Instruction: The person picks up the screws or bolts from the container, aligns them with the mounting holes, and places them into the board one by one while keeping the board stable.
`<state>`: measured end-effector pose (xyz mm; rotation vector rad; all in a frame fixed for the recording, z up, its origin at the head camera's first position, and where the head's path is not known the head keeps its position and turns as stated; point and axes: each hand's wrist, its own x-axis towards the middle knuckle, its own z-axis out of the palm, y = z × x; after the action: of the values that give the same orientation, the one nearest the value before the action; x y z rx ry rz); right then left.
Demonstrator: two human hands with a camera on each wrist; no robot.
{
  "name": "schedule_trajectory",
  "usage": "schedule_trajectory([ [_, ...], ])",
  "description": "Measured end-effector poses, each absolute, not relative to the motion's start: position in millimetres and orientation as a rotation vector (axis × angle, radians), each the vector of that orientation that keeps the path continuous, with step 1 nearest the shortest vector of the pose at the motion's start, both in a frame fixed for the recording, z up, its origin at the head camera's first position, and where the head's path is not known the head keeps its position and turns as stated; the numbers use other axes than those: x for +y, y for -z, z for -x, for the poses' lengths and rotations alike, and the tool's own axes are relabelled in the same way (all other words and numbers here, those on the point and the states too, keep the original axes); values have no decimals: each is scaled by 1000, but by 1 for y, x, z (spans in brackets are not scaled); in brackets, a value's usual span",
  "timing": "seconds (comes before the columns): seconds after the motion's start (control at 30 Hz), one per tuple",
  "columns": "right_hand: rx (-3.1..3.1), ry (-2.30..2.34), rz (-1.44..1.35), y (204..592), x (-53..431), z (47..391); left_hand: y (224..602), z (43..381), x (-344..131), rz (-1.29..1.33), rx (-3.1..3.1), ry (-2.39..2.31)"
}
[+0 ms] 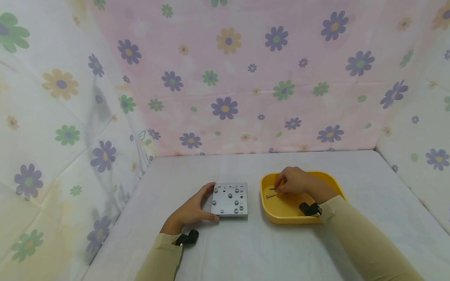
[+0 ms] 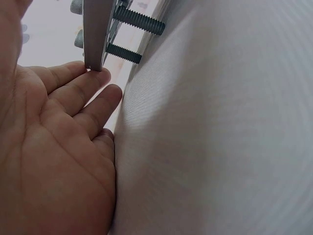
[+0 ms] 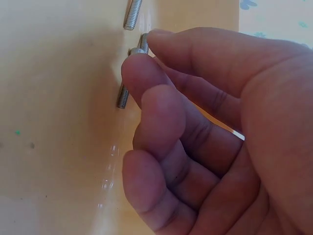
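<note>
A square silver metal plate with holes carries several socket-head screws. My left hand holds its left side, thumb at the near corner and fingers at the far one. In the left wrist view the fingertips meet the edge of the plate, and threaded screw ends jut out from its underside. Inside the yellow tray, my right hand pinches a small screw between thumb and index finger. Loose screws lie by its fingertips.
A white cloth covers the table. Flowered fabric hangs behind it and on both sides. Black wrist cameras are strapped to both wrists. The tray stands to the right of the plate, a short gap between them.
</note>
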<state>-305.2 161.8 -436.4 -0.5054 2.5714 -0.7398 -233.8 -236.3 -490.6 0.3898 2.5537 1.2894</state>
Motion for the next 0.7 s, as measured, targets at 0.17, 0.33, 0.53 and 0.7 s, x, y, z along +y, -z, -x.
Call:
schedule_trajectory([
  [0.17,2576,731,512,435,161,303,490,234,-236,-388,2554,-1287],
  [0.33,2576,721,514,433,158,303,491,234,-236,-391,2551,-1295],
  [0.53,2570,688,514,434,156,303,492,234,-237,-384,2560,-1289],
  [0.7,2571,675,520,434,155,301,491,235,-236,-373,2560,-1277],
])
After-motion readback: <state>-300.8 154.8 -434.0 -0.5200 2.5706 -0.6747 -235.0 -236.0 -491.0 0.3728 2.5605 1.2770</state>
